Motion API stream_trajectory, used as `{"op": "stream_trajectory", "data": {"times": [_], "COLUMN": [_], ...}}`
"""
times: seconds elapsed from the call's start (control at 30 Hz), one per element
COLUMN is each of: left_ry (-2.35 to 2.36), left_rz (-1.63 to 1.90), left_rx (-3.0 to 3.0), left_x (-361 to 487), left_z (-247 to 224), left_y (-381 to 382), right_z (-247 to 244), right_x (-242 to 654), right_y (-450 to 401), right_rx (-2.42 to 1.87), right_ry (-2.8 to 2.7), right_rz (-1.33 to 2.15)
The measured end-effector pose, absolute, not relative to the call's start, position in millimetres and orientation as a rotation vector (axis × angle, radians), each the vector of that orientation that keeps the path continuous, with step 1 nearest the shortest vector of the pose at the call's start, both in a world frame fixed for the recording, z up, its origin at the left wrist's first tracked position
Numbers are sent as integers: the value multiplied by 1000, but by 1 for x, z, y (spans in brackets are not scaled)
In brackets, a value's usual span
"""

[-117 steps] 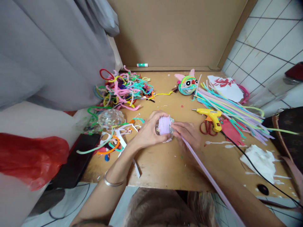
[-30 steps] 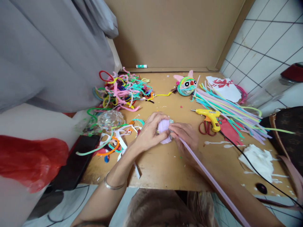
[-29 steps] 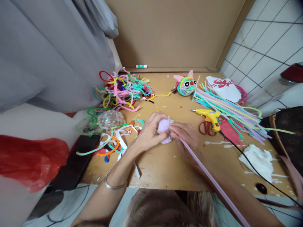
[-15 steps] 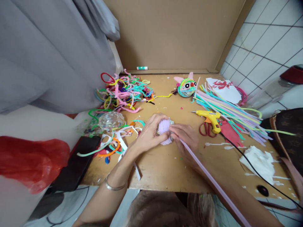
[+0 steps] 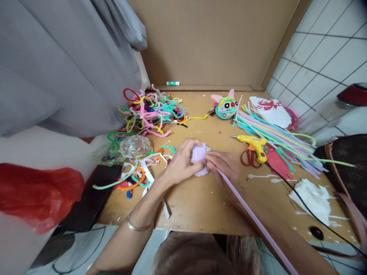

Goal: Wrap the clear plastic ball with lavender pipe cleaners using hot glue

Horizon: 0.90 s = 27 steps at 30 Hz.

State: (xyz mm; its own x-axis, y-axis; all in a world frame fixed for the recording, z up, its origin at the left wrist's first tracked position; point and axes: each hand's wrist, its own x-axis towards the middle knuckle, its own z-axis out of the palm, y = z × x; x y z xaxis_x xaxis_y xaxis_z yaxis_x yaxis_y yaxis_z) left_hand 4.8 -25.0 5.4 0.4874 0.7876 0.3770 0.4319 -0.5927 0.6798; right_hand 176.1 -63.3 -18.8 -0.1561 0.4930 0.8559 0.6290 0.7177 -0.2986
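Note:
A small rounded piece [image 5: 198, 153] covered in rows of lilac pipe cleaner sits between my hands, low over the table. My left hand [image 5: 183, 158] grips it from the left, thumb across its near side and fingers over the far side. At its right edge my right hand [image 5: 225, 166] pinches a long lilac pipe cleaner [image 5: 243, 204]. The free length of that pipe cleaner runs back over my right forearm to the bottom of the view. What lies under the lilac rows is mostly hidden; a bit of clear material shows at the right.
A tangle of coloured pipe cleaners [image 5: 155, 110] lies back left, by a clear textured ball [image 5: 135, 146]. A decorated ball with pink ears [image 5: 226, 107] stands at the back. Rightward are a yellow glue gun [image 5: 252, 143] with cord, red scissors [image 5: 250, 157], straight pipe cleaners [image 5: 281, 141] and tissue [image 5: 311, 200].
The view has shifted very slightly. Both hands keep nearly the same hold on the lilac piece and the pipe cleaner.

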Motion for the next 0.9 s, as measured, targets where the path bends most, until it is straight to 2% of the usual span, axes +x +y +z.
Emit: {"op": "stream_trajectory", "data": {"times": [0.9], "left_ry": [1004], "left_rz": [909], "left_rx": [2246], "left_x": [5], "left_z": [3], "left_y": [-25], "right_z": [-19], "right_x": [177], "right_y": [-62], "right_rx": [-888], "right_ry": [-1812], "right_rz": [-190]}}
